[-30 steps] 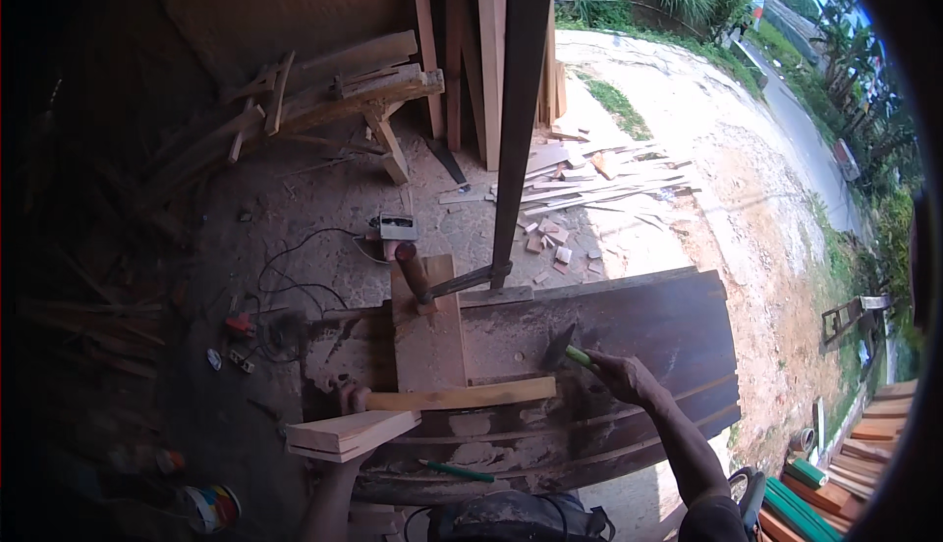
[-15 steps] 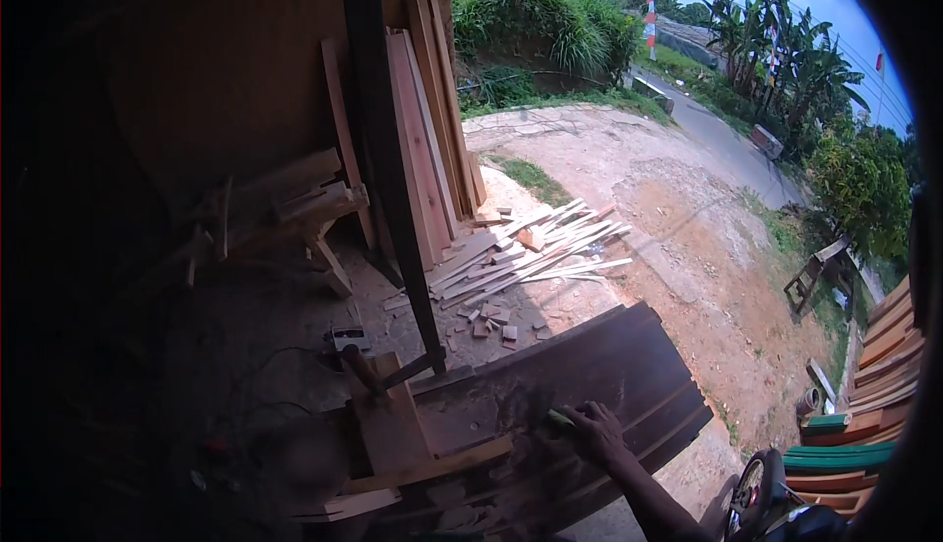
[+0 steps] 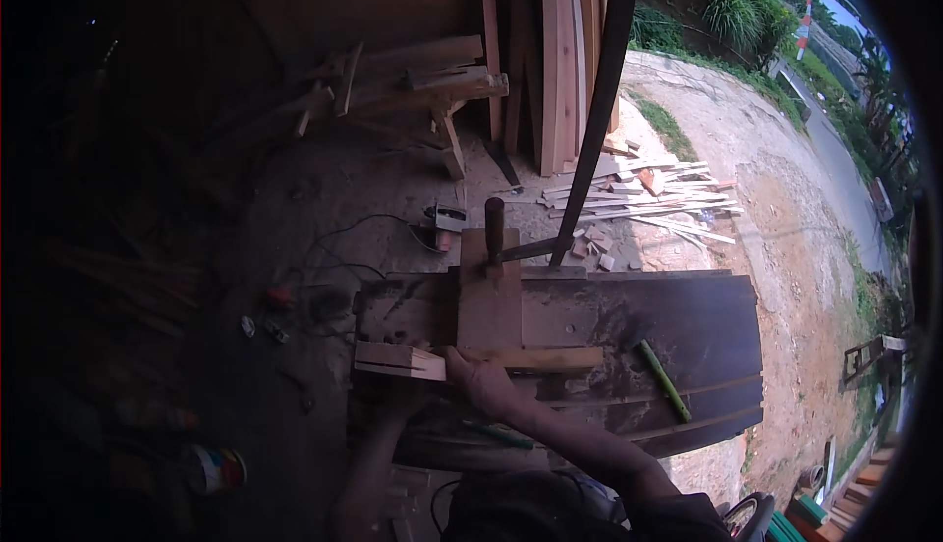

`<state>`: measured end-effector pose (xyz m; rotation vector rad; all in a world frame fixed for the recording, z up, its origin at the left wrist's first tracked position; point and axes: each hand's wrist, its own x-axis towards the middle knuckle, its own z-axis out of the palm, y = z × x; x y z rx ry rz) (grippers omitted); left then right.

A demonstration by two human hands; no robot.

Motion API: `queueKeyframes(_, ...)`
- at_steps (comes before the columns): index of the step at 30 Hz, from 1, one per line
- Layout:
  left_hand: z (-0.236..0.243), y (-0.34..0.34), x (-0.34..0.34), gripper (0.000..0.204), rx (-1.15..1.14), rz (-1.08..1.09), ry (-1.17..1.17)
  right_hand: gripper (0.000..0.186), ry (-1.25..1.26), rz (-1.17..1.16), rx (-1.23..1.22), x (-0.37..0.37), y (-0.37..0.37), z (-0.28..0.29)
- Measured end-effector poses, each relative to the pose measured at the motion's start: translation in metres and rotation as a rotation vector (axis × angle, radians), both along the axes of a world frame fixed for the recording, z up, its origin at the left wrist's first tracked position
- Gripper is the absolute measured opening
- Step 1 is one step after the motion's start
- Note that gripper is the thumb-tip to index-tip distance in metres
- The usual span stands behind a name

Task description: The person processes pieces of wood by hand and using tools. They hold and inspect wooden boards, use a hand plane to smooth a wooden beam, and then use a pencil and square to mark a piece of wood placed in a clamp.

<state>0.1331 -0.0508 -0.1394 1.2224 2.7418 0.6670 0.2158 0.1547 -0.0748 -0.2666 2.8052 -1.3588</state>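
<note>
My right hand (image 3: 478,382) is closed at the right end of a short pale wooden block (image 3: 400,359), which shows a slit along that end. My left hand (image 3: 405,401) is just below the block, dark and smeared, so its fingers cannot be made out. Beside the right hand, a longer wooden strip (image 3: 555,358) lies across the dark workbench (image 3: 702,316). A flat board (image 3: 490,306) lies behind the hands, with an upright round wooden handle (image 3: 494,228) on its far end. To the right, a green stick (image 3: 665,381) rests on the bench.
A dark slanted post (image 3: 595,110) rises behind the bench. A corded power tool (image 3: 445,226) sits on the floor beyond it. A wooden trestle (image 3: 447,100) stands farther back, and loose offcuts (image 3: 658,193) lie at the right. A bucket (image 3: 216,468) is at lower left.
My right hand has left the green stick on the bench and moved left to the wooden block. The block appears farther up, and the view has swung left.
</note>
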Motion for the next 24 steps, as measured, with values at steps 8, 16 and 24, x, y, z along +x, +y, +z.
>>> queueKeyframes(8, -0.031, -0.026, 0.047, 0.109, 0.424, 0.273, -0.445, 0.032, 0.121, 0.04, -0.22, 0.034, 0.038, 0.042)
queueKeyframes(16, -0.015, -0.007, 0.038, 0.101, 0.55, 0.189, -0.144, 0.028, -0.164, -0.418, -0.091, 0.141, 0.164, 0.056)
queueKeyframes(24, -0.024, -0.01, 0.039, 0.095, 0.539, 0.247, -0.171, 0.034, 0.145, -0.217, -0.005, 0.121, 0.177, 0.025)
